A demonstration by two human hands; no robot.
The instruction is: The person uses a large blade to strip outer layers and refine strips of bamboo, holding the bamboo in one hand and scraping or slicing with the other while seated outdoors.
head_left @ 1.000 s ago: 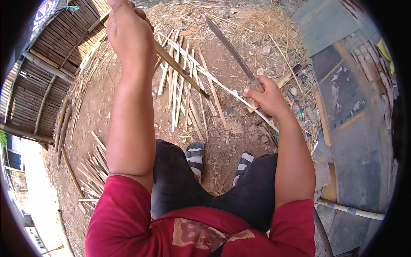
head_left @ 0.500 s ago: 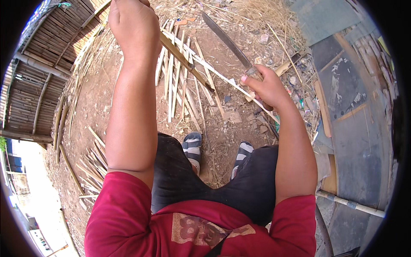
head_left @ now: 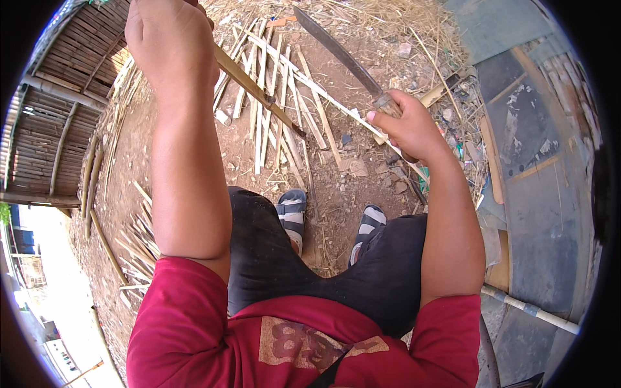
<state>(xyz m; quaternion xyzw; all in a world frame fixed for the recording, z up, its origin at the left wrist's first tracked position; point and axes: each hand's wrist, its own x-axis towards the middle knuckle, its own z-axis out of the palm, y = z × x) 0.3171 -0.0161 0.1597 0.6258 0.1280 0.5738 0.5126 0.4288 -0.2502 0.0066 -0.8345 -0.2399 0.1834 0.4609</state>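
1. Bamboo strip (head_left: 249, 83): centre-L, slanting down to R from L hand, dark node partway along, darker lower end; appears in front of the ground pile.
2. L hand (head_left: 173, 45): at top edge, closed round strip's upper pt; fingertips mostly hidden, so exact grip can't tell.
3. Long knife (head_left: 339, 53): R of strip, apart from it in view; dark blade tilted, tip up & L.
4. R hand (head_left: 411, 126): fist round knife's handle (head_left: 388, 105), thumb along it; some fingers hidden.
5. Pale split strips (head_left: 262, 110): loose criss-cross pile on dirt, beyond feet; one long one runs down R, passing behind R hand.
6. Sandals (head_left: 292, 213): dark w/ pale stripes, both on dirt ground (head_left: 331, 223).
7. Thin sticks (head_left: 137, 252): heap by L upper arm.
8. Further out: slatted wall (head_left: 45, 149) far L, dry straw (head_left: 414, 24) top, dark panels (head_left: 540, 200) far R.
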